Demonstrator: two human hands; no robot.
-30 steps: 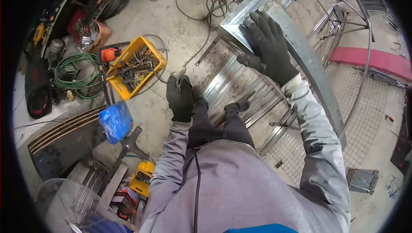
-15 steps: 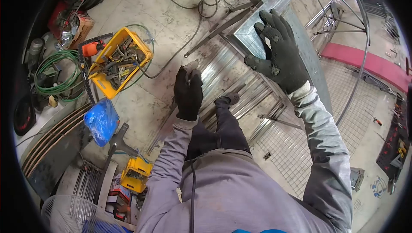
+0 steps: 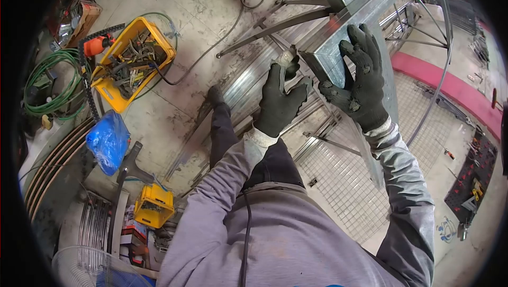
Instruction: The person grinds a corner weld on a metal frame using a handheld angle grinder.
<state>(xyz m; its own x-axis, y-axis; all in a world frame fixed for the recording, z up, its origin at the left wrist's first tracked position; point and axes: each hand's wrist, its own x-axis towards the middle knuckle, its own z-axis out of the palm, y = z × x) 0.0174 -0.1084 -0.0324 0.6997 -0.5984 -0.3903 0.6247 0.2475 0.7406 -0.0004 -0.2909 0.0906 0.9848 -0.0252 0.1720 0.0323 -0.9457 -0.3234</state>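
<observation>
your right hand (image 3: pixel 362 80) is loosely spread at the corner of a shiny metal frame (image 3: pixel 333 41). just beside it, your left hand (image 3: pixel 281 102) curls around a pale wad (image 3: pixel 286 58), a yellow crate (image 3: pixel 113 97) of tools (image 3: pixel 133 62) on the floor (image 3: pixel 182 14).

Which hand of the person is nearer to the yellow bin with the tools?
Left. The left hand is to the right of the yellow bin in the picture; the right hand is farther that way, at the metal beam.
</observation>
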